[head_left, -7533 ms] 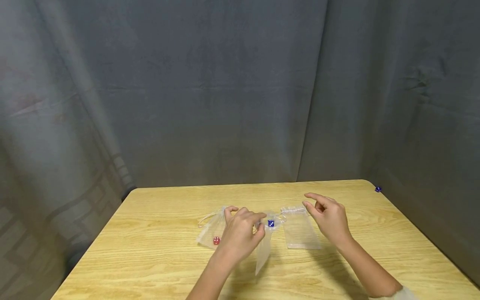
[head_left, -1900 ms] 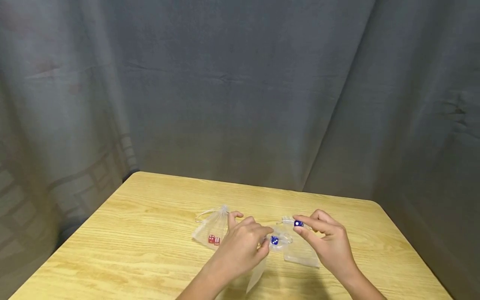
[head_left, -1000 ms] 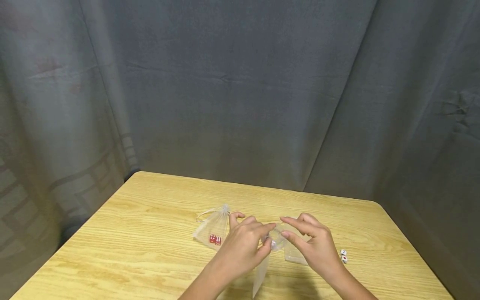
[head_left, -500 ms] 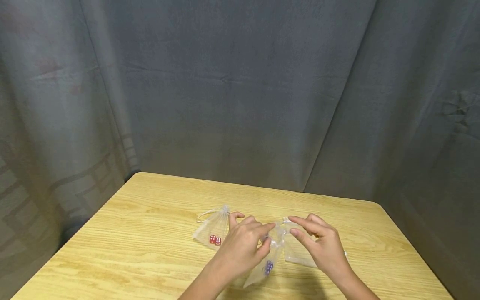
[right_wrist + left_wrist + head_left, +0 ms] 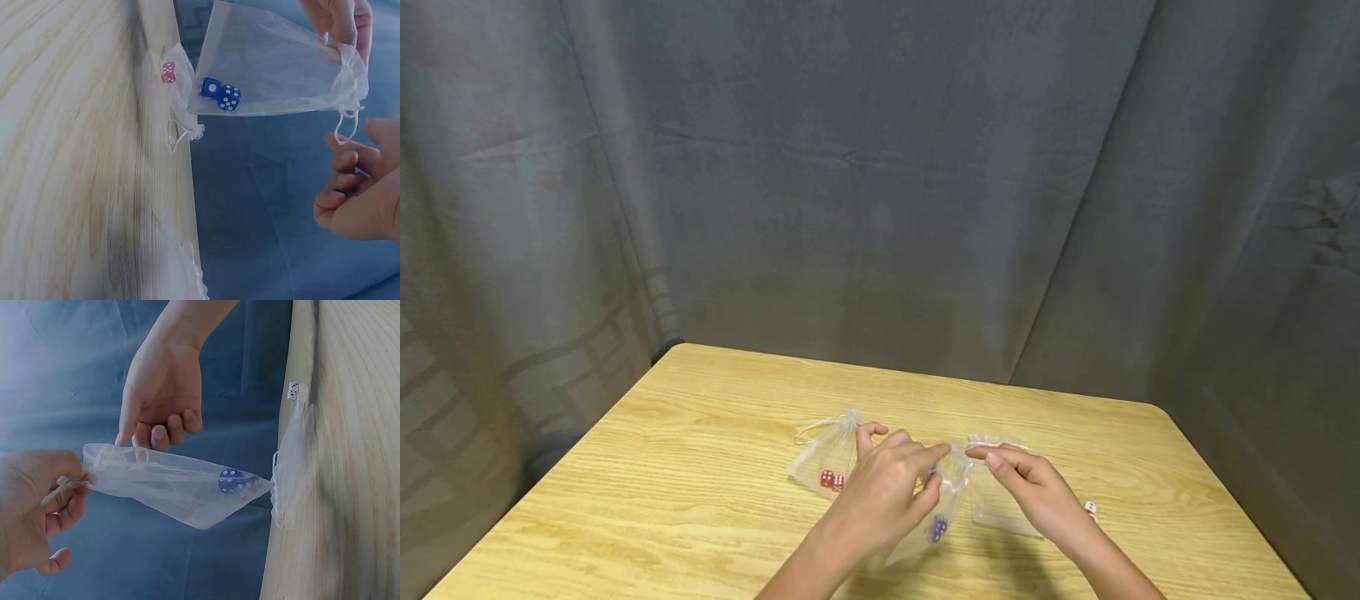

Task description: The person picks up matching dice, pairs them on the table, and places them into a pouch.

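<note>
My left hand (image 5: 891, 487) pinches the gathered top of a sheer white drawstring bag (image 5: 269, 69) and holds it up off the table. Two blue dice (image 5: 229, 97) with white pips lie in the bottom of that bag, which hangs at a slant. My right hand (image 5: 1045, 496) is at the bag's other side, its fingertips right at the mouth and the looped drawstring (image 5: 345, 128). Its thumb and index finger stand apart in the right wrist view, the other fingers loosely bent.
To the left, a second sheer bag (image 5: 816, 458) with its neck drawn together holds red dice (image 5: 832, 481). A flat sheer bag (image 5: 1000, 504) lies under and beside my right hand. White dice (image 5: 1091, 507) sit right of it on the wooden table (image 5: 737, 400). Grey curtains surround the table.
A blue die pinched by my right hand has gone into the held bag; both blue dice dropped from its mouth to its bottom. My right hand has since stayed by the mouth, shifting slightly.
</note>
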A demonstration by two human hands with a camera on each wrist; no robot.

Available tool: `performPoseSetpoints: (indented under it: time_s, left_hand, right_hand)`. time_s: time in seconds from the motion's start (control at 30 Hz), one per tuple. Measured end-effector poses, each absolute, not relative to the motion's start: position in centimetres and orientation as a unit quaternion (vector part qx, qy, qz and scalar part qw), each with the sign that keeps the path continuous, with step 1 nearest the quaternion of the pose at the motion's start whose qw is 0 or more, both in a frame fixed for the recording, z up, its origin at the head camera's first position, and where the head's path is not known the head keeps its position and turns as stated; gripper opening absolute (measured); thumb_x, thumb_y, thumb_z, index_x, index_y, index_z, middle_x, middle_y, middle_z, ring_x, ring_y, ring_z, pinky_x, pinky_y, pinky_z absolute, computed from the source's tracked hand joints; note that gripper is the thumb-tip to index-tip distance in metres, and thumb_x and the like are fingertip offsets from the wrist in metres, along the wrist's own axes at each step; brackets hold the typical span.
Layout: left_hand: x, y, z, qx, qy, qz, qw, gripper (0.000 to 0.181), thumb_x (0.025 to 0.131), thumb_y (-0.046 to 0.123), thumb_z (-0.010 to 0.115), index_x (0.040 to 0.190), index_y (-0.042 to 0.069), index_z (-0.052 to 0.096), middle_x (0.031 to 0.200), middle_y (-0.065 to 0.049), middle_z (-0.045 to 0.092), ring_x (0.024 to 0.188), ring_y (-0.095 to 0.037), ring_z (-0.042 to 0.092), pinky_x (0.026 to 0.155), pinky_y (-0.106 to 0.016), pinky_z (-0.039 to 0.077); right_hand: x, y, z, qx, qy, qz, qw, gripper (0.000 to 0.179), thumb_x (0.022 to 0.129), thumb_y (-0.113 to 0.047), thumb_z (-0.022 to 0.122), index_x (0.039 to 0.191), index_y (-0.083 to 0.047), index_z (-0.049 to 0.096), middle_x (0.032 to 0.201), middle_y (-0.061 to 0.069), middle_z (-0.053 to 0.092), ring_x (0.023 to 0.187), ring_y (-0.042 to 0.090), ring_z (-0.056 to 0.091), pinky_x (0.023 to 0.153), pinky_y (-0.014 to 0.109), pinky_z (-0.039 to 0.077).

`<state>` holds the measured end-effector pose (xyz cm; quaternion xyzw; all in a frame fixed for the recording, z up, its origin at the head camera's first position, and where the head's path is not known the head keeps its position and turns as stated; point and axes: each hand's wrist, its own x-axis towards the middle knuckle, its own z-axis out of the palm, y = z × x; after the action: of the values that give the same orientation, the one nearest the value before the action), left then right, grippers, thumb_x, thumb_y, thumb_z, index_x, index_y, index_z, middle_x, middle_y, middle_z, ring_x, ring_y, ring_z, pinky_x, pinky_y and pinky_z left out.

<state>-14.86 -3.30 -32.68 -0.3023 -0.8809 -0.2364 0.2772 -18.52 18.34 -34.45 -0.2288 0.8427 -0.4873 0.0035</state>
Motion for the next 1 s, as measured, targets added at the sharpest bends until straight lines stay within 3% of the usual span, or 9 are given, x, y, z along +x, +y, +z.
performPoseSetpoints:
  time_s: [0.07,0.17,0.3,0.77,1.0]
  left_hand:
    - [-14.9,-3.3,-32.7,-0.303,-0.881,-0.235,0.277,0.024,0.081,0.013,0.066,0.105,0.009,0.069,0.087,0.006,0.069,0.078,-0.002,0.052,0.088,-0.047,0.028]
    - [-14.9,-3.3,-32.7,-0.301,-0.882,-0.233,0.277,0.024,0.081,0.013,0.066,0.105,0.009,0.070,0.087,0.006,0.069,0.077,-0.002,0.052,0.088,-0.046,0.028]
    - [-14.9,-3.4,-32.7,-0.298,-0.884,-0.231,0.276,0.025,0.081,0.014,0.067,0.105,0.010,0.069,0.085,0.007,0.069,0.076,-0.002,0.051,0.088,-0.046,0.028]
    - [-15.1,-4.4,-32.5,-0.300,-0.900,-0.242,0.201,0.039,0.084,0.017,0.064,0.121,0.006,0.060,0.091,0.004,0.067,0.084,-0.006,0.055,0.087,-0.047,0.027]
    - [-15.2,-4.6,-32.5,-0.290,-0.902,-0.257,0.191,0.037,0.084,0.014,0.063,0.120,0.004,0.061,0.091,0.003,0.069,0.084,-0.007,0.056,0.088,-0.049,0.027]
  right_hand:
    - [-18.5,18.5,-34.5,-0.241,0.835,-0.494,0.024,0.030,0.098,-0.020,0.046,0.115,-0.002,0.062,0.112,0.010,0.059,0.105,0.023,0.052,0.086,0.040,0.045]
    - [-18.5,18.7,-34.7,-0.279,0.818,-0.502,0.016,0.022,0.095,-0.012,0.050,0.107,0.000,0.064,0.096,0.007,0.059,0.082,0.011,0.052,0.067,0.027,0.046]
    - [-18.5,18.8,-34.8,-0.320,0.796,-0.514,-0.014,0.011,0.091,-0.004,0.054,0.091,-0.004,0.064,0.074,0.000,0.049,0.059,0.010,0.039,0.050,0.029,0.035]
    - [-17.8,19.7,-34.0,-0.289,0.815,-0.492,-0.101,0.012,0.090,-0.003,0.056,0.082,-0.011,0.061,0.070,-0.002,0.046,0.056,0.013,0.037,0.048,0.028,0.034]
    - [-17.6,20.0,-33.7,-0.253,0.819,-0.496,-0.137,0.012,0.090,-0.003,0.057,0.083,-0.010,0.062,0.067,-0.001,0.043,0.054,0.013,0.036,0.047,0.028,0.032]
